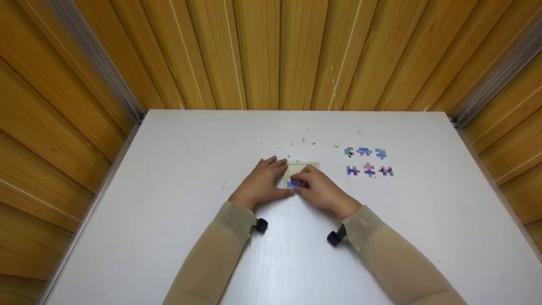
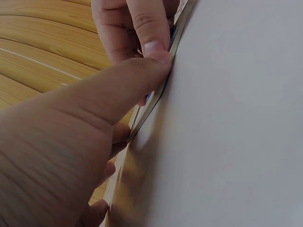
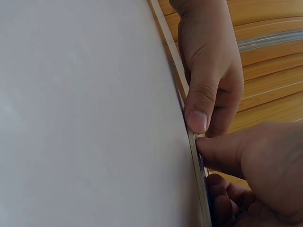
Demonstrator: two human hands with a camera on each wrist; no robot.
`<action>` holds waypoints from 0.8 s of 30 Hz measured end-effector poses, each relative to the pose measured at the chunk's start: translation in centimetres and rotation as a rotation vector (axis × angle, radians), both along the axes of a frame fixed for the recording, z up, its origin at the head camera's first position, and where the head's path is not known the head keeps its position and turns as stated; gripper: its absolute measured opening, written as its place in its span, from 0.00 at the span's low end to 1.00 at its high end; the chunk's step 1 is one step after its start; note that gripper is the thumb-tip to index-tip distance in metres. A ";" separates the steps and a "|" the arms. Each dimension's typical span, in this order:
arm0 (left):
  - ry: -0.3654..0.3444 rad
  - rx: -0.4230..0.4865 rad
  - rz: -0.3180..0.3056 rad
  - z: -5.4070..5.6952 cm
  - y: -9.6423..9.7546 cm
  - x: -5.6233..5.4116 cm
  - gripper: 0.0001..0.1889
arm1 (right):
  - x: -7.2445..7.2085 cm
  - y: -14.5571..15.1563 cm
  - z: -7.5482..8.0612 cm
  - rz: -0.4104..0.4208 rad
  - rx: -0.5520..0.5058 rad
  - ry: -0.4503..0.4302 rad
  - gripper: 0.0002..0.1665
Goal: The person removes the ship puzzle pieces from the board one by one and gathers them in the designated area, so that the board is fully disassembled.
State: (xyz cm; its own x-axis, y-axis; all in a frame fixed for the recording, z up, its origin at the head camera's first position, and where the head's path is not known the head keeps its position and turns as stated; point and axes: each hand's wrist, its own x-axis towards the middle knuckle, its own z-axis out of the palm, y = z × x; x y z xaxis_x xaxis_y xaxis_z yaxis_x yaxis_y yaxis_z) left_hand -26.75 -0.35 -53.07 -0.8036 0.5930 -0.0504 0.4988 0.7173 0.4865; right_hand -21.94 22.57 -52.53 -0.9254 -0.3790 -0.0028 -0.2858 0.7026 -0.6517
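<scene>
A small pale wooden puzzle tray (image 1: 305, 162) lies on the white table in front of me. My left hand (image 1: 263, 182) rests at its left side with fingers spread, and the thumb (image 2: 142, 71) presses the tray's near edge. With bent fingers, my right hand (image 1: 318, 188) pinches a blue and purple jigsaw piece (image 1: 293, 185) low in the tray. The fingers hide most of that part, so I cannot tell how many pieces lie there. In the right wrist view, a strip of dark blue (image 3: 202, 163) shows beneath the right fingers along the tray edge.
To the right of the tray, several loose jigsaw pieces (image 1: 369, 169) lie in two rows on the white table (image 1: 190, 148). Small dark marks dot the tabletop beyond the tray. Wood-patterned panels (image 1: 279, 55) stand behind the table and at both sides.
</scene>
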 end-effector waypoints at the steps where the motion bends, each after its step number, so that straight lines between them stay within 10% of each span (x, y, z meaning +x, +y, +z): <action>1: 0.000 0.002 0.000 0.0 0.0 0.0 0.52 | 0.0 0.0 0.0 -0.002 0.001 -0.002 0.22; 24: 0.011 0.012 0.000 -0.1 -0.1 -0.1 0.51 | 0.0 -0.2 -0.2 -0.042 -0.074 -0.005 0.22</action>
State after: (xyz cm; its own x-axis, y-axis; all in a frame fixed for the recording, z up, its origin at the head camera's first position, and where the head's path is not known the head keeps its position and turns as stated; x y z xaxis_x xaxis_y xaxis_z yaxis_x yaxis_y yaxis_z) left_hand -26.82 -0.41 -53.19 -0.8039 0.5939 -0.0340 0.5047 0.7111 0.4895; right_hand -21.90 22.41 -52.73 -0.9406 -0.3391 0.0187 -0.2534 0.6640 -0.7035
